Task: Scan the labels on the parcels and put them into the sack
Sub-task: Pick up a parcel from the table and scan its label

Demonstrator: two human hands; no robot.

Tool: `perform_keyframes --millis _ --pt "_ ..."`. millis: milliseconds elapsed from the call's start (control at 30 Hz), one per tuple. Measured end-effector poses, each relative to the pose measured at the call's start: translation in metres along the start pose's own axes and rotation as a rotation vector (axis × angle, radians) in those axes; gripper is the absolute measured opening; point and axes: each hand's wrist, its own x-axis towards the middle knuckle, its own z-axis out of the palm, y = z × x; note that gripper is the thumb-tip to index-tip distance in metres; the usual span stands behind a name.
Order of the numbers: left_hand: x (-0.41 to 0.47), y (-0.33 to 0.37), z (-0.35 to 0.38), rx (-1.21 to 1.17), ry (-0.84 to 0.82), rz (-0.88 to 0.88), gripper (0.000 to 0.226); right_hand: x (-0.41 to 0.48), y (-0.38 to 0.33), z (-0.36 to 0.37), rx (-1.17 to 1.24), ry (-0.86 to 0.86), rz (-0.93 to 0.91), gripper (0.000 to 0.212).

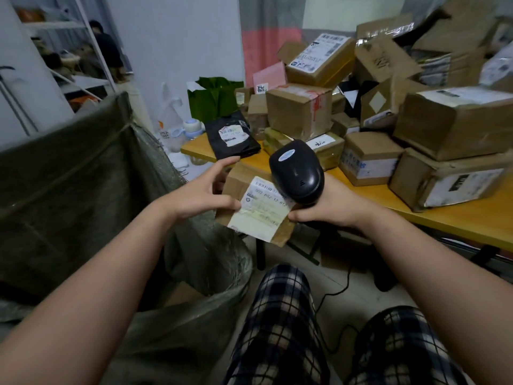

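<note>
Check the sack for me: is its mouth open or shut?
Open. The sack gapes wide, its rim spread, and brown cardboard shows down inside it.

Dim indoor light, soft blur, perhaps motion, wide-angle bending at edges

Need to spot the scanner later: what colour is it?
The scanner is black, with a pale oval badge on top; head view.

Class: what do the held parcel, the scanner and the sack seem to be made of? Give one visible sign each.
Held parcel: brown cardboard, matte and creased, with a paper label. Scanner: probably hard plastic; smooth black shell with slight sheen. Sack: seemingly woven plastic; grey-green, faint weave, crinkled folds.
</note>
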Motion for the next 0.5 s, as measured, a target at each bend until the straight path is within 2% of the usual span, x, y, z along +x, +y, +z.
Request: perform_keyframes --millis 100,200,300,367,500 --pt "-0.006 -0.013 -0.005 0.041 0.077 -0.013 0.097 0.004 -0.002 0.007 0.062 -0.006 -0.023 0.057" --pt "-0.016 -0.033 -0.005 0.131 0.328 -0.002 0.102 0.003 0.001 0.027 0.001 0.146 0.029 0.059" --pt "-0.021 -0.058 -0.003 0.191 0.533 0.017 0.100 -0.002 0.008 0.055 0.006 0.130 0.115 0.056" --pt "-0.020 -0.070 -0.004 0.232 0.605 0.003 0.101 -0.007 0.011 0.072 0.044 0.180 0.191 0.050" --pt "-0.013 -0.083 -0.006 0.284 0.698 0.020 0.102 -0.013 0.013 0.096 0.120 0.336 0.157 0.039"
